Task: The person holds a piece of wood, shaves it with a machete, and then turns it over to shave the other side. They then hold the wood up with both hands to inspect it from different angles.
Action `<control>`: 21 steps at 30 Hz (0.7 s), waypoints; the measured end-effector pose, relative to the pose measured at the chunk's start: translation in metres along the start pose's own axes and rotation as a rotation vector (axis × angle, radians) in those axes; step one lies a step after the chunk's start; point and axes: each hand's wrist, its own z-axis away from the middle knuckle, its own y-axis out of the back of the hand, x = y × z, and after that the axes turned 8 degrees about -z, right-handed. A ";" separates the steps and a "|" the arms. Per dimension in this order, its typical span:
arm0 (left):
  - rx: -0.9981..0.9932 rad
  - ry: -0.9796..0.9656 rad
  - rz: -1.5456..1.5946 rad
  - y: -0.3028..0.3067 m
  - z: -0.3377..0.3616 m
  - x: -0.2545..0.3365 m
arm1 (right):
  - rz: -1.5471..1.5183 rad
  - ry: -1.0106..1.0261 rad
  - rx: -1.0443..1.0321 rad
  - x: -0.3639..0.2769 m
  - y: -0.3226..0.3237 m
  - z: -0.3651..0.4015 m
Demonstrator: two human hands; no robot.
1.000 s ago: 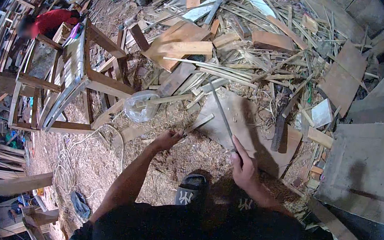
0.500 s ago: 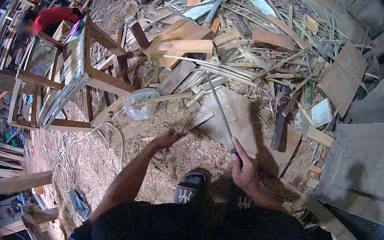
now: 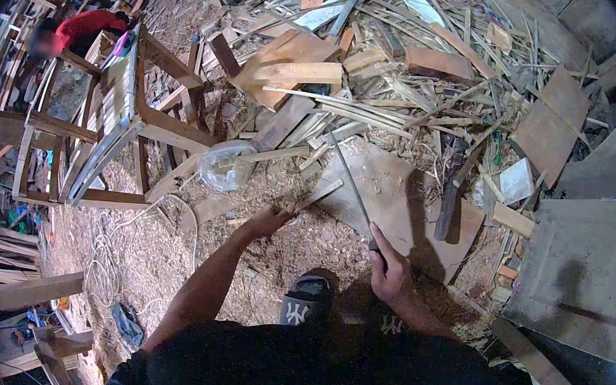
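In my left hand (image 3: 268,222) is a short, pale wood strip (image 3: 322,193), its free end slanting up to the right. The fingers are wrapped round its lower end. My right hand (image 3: 391,270) is closed on a long, narrow-bladed knife (image 3: 351,184), with the index finger stretched along the base of the blade. The blade points up and to the left, apart from the strip. Beyond both hands, a flat brown sheet (image 3: 383,175) lies on the shavings-covered ground. The knife's handle is mostly hidden by my fingers.
Scrap wood (image 3: 389,98) lies heaped ahead. A wooden frame (image 3: 169,129) stands at the left, near a person in red (image 3: 86,28). A clear plastic bag (image 3: 225,167) and a coiled cable (image 3: 105,264) lie left of my hands; a large board (image 3: 584,265) is at the right.
The knife's tip has dipped slightly toward me, while my right hand keeps its grip. My left hand and the wood strip are almost unchanged.
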 end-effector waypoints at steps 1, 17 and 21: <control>0.005 -0.035 0.093 -0.015 -0.017 -0.024 | 0.046 0.088 0.040 0.005 -0.003 -0.001; 0.018 -0.070 0.082 0.008 0.010 0.008 | 0.085 -0.204 -0.106 0.003 -0.005 -0.003; 0.039 -0.110 0.123 -0.012 -0.009 -0.017 | 0.101 -0.253 -0.085 0.010 -0.011 0.002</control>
